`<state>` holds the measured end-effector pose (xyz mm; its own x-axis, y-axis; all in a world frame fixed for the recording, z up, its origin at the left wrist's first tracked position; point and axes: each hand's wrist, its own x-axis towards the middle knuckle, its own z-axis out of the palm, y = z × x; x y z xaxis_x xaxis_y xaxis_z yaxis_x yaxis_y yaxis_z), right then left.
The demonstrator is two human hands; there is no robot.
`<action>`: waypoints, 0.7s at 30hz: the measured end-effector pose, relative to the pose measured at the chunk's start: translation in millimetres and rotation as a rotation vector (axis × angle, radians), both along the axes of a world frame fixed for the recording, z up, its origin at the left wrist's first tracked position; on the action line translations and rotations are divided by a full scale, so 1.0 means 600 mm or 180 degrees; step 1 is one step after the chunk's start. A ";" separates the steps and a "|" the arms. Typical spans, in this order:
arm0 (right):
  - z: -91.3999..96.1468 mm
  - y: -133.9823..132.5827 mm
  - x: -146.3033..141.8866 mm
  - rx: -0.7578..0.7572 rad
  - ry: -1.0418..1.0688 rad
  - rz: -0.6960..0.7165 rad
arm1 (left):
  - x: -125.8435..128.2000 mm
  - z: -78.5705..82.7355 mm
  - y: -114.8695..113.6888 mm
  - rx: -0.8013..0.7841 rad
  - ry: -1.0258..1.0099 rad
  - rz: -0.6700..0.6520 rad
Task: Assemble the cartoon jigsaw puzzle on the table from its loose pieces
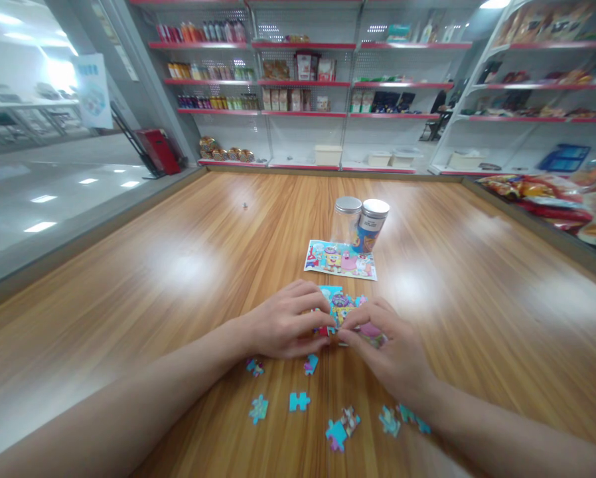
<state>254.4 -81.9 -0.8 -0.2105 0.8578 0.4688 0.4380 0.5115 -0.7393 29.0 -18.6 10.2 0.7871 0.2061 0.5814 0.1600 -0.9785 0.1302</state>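
A partly joined jigsaw puzzle (pixel 342 301) with cartoon figures lies on the table between my two hands, which cover much of it. My left hand (pixel 293 320) is closed at the puzzle's left and lower edge, its thumb and forefinger gripping there. From the other side, my right hand (pixel 395 342) pinches at the lower edge; the puzzle piece in its fingertips is mostly hidden. Loose pieces lie nearer to me: a plain blue piece (pixel 299 401), a greenish piece (pixel 259 408), a blue and purple piece (pixel 336 435), and several others around them.
Beyond the puzzle lies a printed picture card (pixel 340 260). Behind it stand a clear jar (pixel 346 222) and a blue-labelled can (pixel 372 226), both silver-lidded. A tiny object (pixel 245 205) sits farther left on the wooden table (pixel 203 239). Stocked shelves (pixel 305 82) and snack bags (pixel 537 196) surround it.
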 end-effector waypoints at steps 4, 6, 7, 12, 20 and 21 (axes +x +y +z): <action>0.000 0.003 -0.001 -0.0285 0.0010 -0.0182 | 0.004 -0.002 -0.002 0.0057 -0.0086 0.0141; 0.000 0.002 -0.002 -0.0358 0.0041 -0.0115 | 0.004 -0.004 -0.002 0.0071 -0.0096 0.0152; 0.000 0.002 -0.003 -0.0391 0.0047 -0.0079 | 0.004 -0.004 -0.002 0.0070 -0.0082 0.0148; -0.003 0.001 -0.004 -0.0601 0.0031 0.0075 | 0.004 -0.005 -0.002 -0.0080 -0.0009 0.0008; -0.001 -0.001 -0.004 -0.0336 -0.0131 0.0212 | -0.004 -0.006 0.005 -0.0864 -0.0134 -0.0214; -0.001 -0.001 -0.004 -0.0325 -0.0147 0.0200 | -0.007 -0.007 0.007 -0.0981 -0.0157 -0.0209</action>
<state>252.1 -82.6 -1.3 -0.2846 0.8851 0.3682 0.4422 0.4621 -0.7687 24.8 -14.2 5.7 0.7769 0.3282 0.5373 0.0840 -0.8997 0.4283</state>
